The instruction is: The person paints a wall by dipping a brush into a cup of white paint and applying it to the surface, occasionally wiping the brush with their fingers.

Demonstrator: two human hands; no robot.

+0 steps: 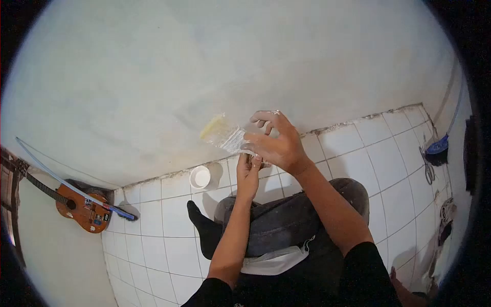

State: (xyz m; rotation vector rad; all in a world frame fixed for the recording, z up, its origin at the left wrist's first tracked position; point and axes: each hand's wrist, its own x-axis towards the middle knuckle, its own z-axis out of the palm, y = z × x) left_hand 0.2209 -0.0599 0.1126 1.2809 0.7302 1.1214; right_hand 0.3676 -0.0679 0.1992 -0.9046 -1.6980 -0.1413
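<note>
In front of the wall I hold up a flat, pale, see-through piece (228,137) with a yellow edge, smeared with white paste at its lower end. My left hand (248,176) is closed around its lower end from below. Coming in from the right, my right hand (280,145) pinches the pasty end between thumb and forefinger, its other fingers bent and held away. White paste marks the right fingertips. A white tub (200,177) stands on the tiles to the left, close to the wall.
The pale wall (307,56) meets the white tiled floor (174,215) along a rough edge. At left a guitar (84,207) leans beside a blue broom (123,212). A white cloth (276,261) lies on my lap. Scissors (428,171) and a blue brush head (438,146) are at right.
</note>
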